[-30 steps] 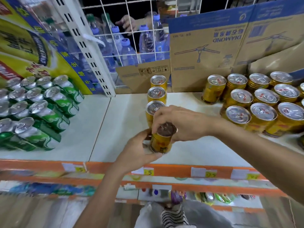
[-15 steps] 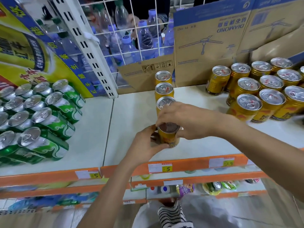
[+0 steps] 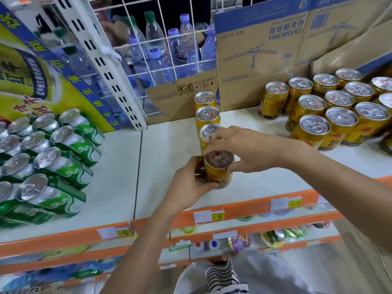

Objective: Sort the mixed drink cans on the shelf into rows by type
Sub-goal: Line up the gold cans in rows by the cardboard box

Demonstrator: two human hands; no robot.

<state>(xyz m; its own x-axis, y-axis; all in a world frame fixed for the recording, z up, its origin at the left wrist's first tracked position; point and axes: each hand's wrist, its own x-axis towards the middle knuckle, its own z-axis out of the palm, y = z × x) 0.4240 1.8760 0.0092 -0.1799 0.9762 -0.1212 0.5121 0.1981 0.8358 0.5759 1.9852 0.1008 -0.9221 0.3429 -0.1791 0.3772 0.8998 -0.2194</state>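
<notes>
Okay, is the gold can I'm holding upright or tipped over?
Upright. The gold can has its top facing up and its base on the white shelf; the left hand and right hand grip its sides.

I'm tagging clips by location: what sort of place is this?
Most likely a grocery shop: orange shelf edges carrying yellow price tags, massed gold metal drink cans and green metal drink cans on a white shelf, and clear plastic water bottles stocked behind it.

Bright, even light from above floods the white metal shelf, with glare on the silver lids of the green aluminium cans. The front gold drink can has a shadowed lid. Wide-angle bending warps the edges, and the lower orange-edged shelves are blurred.
</notes>
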